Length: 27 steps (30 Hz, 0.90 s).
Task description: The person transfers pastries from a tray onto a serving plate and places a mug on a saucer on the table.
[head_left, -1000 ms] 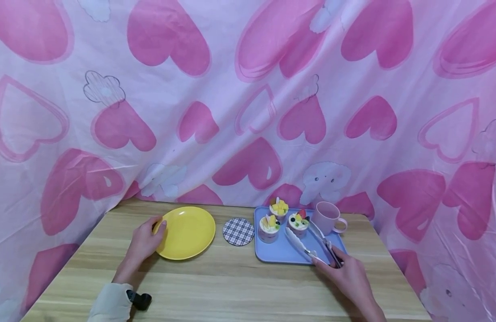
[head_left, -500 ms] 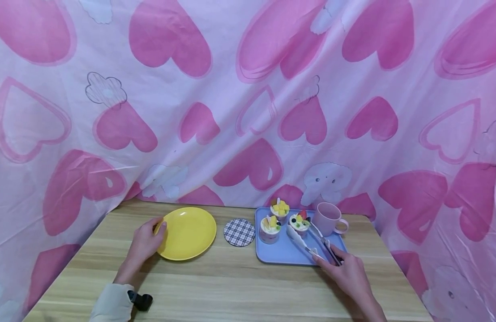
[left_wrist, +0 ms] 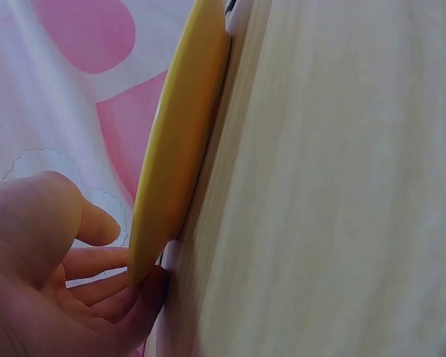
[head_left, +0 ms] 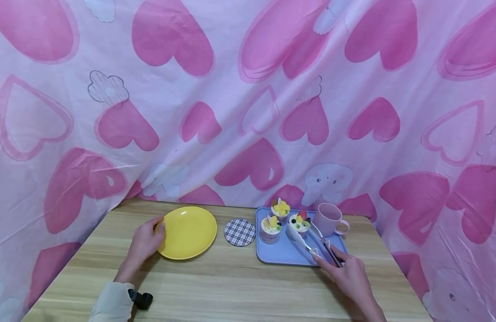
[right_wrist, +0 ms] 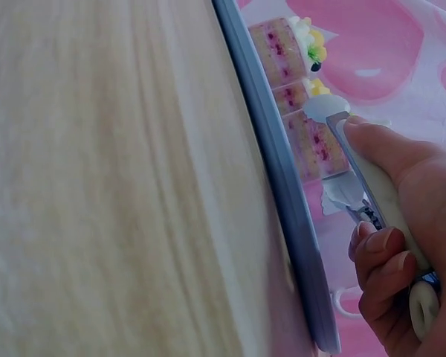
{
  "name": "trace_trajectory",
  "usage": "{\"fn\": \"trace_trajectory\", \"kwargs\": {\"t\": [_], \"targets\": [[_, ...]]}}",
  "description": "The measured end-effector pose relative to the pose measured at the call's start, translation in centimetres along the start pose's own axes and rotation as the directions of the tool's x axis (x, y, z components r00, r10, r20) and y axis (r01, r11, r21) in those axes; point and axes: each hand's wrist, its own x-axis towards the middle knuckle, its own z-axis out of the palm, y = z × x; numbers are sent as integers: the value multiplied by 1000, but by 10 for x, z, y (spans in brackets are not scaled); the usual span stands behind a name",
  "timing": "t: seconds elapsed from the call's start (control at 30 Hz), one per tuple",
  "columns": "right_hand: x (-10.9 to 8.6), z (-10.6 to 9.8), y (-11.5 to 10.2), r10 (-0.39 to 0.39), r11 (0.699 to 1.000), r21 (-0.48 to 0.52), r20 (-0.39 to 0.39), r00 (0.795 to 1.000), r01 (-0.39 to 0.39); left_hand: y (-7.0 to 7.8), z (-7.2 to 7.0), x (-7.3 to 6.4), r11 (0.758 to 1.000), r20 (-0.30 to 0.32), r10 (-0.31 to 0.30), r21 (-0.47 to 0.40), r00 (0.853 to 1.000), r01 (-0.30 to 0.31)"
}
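1. The left hand (head_left: 146,240) is pinching the yellow plate (head_left: 188,233) by its left rim, on the counter (head_left: 232,288).
2. The right hand (head_left: 348,273) is gripping, with curled fingers, the tongs (head_left: 299,241), whose arms are flanking the strawberry-topped cup (head_left: 299,224).
3. That cup is standing on the blue tray (head_left: 272,256) near two fruit cups (head_left: 270,233) and a pink mug (head_left: 326,221).
4. A checked coaster (head_left: 240,232) is lying between plate and tray.

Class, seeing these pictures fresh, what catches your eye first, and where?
Probably the pink heart-patterned cloth, which fills most of the head view behind the table. Then the yellow plate at the left, its rim held by the left hand. At the right, tongs in the right hand flank a fruit-topped cup on a blue tray.
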Motion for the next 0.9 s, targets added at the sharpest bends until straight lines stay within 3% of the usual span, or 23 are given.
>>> {"fn": "trace_trajectory", "kwargs": {"t": [0.23,0.43,0.67,0.9], "targets": [[-7,-1,-2,-37,996,72,-76,996,43,0,0,1,1000,15,3,-25,1000,-3],[-11,-5,-8,-6,994,110,-59,998,12,0,0,1,999,23,1,-32,1000,-1],[-14,-11,-14,-86,991,94,-143,986,100,1,0,1,999,43,-21,-38,999,23],[-14,-18,-26,-106,989,89,-131,986,118,3,-1,1,999,58,-27,-39,998,29]]}}
